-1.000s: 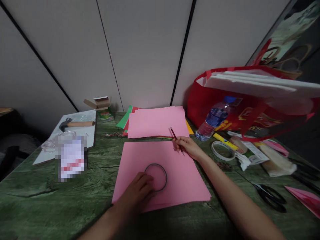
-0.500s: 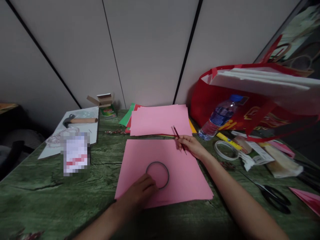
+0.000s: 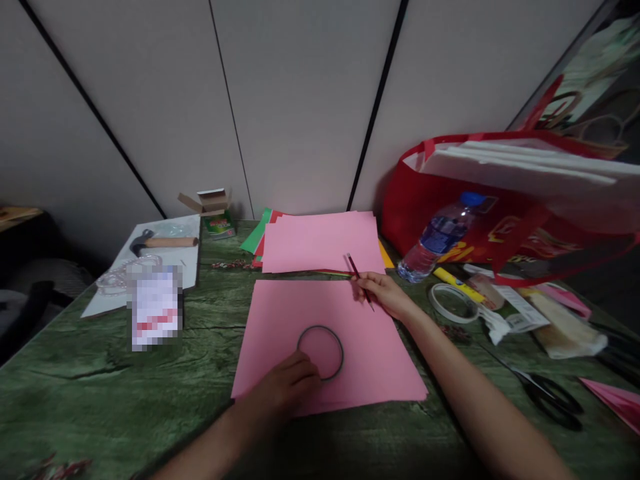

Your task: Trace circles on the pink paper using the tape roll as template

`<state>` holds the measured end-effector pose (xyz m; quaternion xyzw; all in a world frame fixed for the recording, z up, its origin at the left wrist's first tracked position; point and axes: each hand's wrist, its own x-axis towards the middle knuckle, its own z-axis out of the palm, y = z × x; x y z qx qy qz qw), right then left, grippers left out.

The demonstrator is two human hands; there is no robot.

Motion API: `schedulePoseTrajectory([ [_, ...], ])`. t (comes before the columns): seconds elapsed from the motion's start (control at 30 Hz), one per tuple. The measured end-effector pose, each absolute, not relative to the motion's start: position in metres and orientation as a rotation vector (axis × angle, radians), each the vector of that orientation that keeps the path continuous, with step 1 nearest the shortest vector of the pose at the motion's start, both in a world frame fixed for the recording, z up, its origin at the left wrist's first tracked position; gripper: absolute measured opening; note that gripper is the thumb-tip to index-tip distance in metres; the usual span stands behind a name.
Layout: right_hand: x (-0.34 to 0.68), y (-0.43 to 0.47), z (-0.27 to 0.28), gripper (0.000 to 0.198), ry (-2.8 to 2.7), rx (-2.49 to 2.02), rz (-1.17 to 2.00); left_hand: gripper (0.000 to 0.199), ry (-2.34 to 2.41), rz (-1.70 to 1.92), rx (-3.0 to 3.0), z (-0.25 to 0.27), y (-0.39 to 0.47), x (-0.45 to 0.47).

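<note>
Pink paper (image 3: 285,310) lies in front of me, more than one sheet by its uneven edges. On it rests a thin dark ring (image 3: 343,355), and my left hand (image 3: 293,383) pinches the ring's lower left side, fingers closed. My right hand (image 3: 383,293) is over the paper's upper right corner, closed around a dark red pencil (image 3: 353,265). The pencil slants, its point downward near the sheet; whether it touches I cannot tell. Behind this paper sits another pink stack (image 3: 320,243), with green, red and yellow sheets showing beneath it.
To the right are a water bottle (image 3: 440,237), a tape roll (image 3: 453,303), a yellow tube (image 3: 457,285), black-handled scissors (image 3: 553,399) and a red bag (image 3: 415,190). At left, a hammer (image 3: 167,243) lies on a white board (image 3: 125,237), near a small open box (image 3: 219,223).
My left hand and the ring have shifted slightly to the right on the pink paper. My right hand keeps its place with the pencil. The whole view has moved a little.
</note>
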<state>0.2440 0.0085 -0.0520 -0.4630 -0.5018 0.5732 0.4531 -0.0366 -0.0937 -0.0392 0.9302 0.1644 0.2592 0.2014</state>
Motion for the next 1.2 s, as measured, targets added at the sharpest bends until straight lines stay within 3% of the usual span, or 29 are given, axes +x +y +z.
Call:
schedulePoseTrajectory([
  [0.4,0.246,0.008,-0.044,0.035,-1.102,-1.120,1.478,0.017,0.688,0.858,2.740,-0.034,-0.094,-0.027],
  [0.67,0.204,-0.006,-0.026,0.037,-1.198,-1.153,1.171,0.028,0.700,0.644,2.896,-0.032,-0.086,-0.007],
  [1.03,0.156,-0.025,-0.052,0.031,-1.180,-1.070,1.313,0.049,0.703,0.628,2.912,-0.044,-0.084,-0.003],
  [1.2,0.155,-0.026,-0.056,0.029,-1.189,-1.078,1.278,0.045,0.699,0.579,2.913,-0.046,-0.084,-0.002],
])
